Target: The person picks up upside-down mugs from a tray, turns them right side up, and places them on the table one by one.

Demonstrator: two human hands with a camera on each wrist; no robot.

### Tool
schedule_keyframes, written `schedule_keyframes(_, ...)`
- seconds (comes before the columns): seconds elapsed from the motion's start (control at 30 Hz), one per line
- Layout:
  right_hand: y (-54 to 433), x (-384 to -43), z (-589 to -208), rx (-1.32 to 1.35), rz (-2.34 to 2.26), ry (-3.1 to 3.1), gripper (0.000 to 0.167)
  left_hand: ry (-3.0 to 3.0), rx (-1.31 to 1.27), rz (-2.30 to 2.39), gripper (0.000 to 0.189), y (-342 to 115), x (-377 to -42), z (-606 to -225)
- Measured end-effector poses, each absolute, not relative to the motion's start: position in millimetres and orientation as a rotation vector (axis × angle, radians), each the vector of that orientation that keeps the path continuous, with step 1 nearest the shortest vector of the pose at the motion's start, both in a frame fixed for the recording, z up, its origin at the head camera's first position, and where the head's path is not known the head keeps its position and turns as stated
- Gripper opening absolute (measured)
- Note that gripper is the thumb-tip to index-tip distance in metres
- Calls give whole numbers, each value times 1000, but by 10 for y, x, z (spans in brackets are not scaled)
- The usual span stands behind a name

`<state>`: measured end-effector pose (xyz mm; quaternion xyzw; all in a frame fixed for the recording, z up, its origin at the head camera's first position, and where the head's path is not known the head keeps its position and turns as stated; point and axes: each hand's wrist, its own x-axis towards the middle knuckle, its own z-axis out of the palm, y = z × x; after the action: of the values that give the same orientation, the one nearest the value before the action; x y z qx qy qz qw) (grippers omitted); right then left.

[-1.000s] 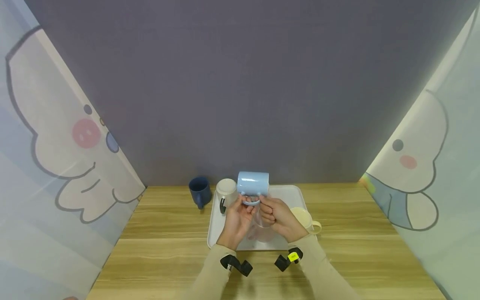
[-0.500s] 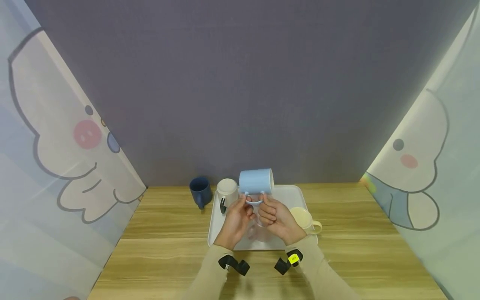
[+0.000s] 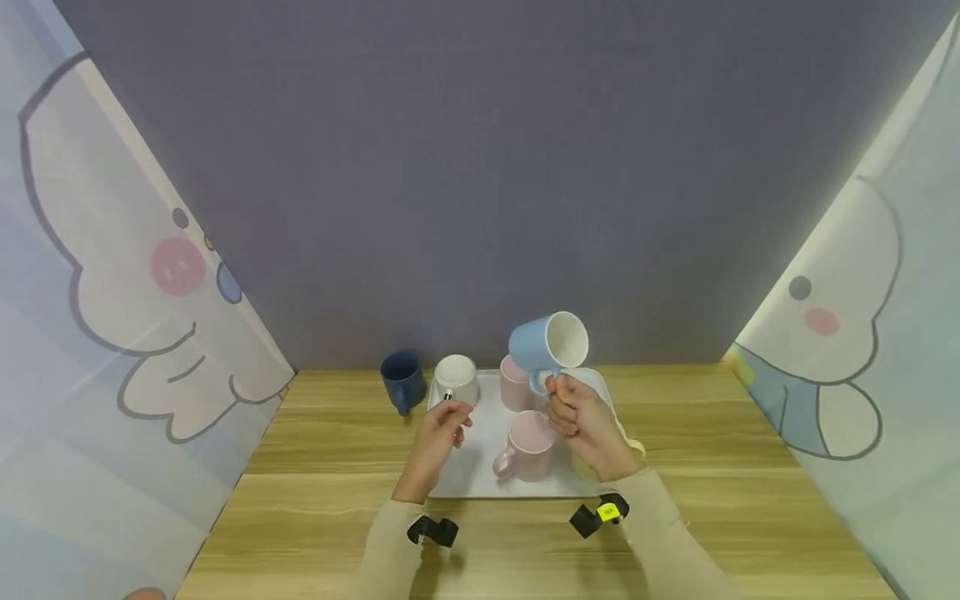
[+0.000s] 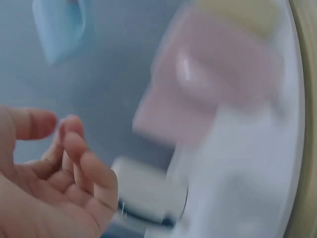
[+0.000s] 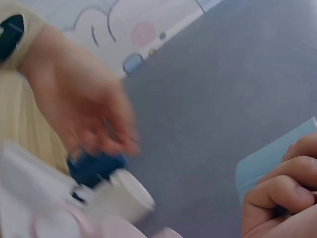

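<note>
My right hand (image 3: pixel 588 425) holds a light blue mug (image 3: pixel 531 346) by its handle, raised over the tray and tilted with its white inside facing right. Part of that mug (image 5: pixel 262 161) shows behind curled fingers in the right wrist view. My left hand (image 3: pixel 433 446) holds nothing; its fingers are loosely bent, in front of an upturned white mug (image 3: pixel 457 371) with a black handle. Two pink mugs (image 3: pixel 516 390) stand upside down between my hands, the nearer pink mug (image 3: pixel 532 454) with its handle to the left.
The white tray (image 3: pixel 483 429) lies on a wooden table (image 3: pixel 322 492). A yellow mug (image 3: pixel 582 468) sits at its right side, mostly behind my right hand. Left of the tray stands a dark blue mug (image 3: pixel 402 383), mouth up. A grey wall (image 3: pixel 480 183) rises behind.
My left hand has let go of the light blue mug's handle and moved left. My right hand has carried the mug up and right, turning its mouth more toward me.
</note>
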<state>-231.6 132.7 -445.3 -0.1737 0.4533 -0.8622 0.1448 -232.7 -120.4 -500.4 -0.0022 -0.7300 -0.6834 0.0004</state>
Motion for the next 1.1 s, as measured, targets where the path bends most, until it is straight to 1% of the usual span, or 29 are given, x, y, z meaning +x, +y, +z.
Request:
schedule_keyframes(0.13,1519,-2348,-4398,-457,-2485,1429,31,-2539,70,-1622,16,-1517,-2369,-5145)
schedule_keyframes(0.23,1646,-2379,-4363,-371,-2479,1521,31,-2689,144,-1229,12,-1691,-2373,-5245)
schedule_keyframes(0.33,1754,-2412,-4330,-261,-2462,1631,33,-2789,202,-1034,13,-1805,-2383,-5365)
schedule_keyframes(0.57,2031,-2518,-4340,-112,-2396,1723,34,-2903,249,-1056,11,-1931,-2404,-5564)
schedule_keyframes(0.77,2277,-2644,-4442,-20,-2263,1961,32,-2915,221,-1148,14,-1987,-2445,-5553)
schedule_keyframes(1.1,2604,-2878,-4682,48,-2185,1987,29,-2911,250,-1268,12,-2014,-2456,-5512)
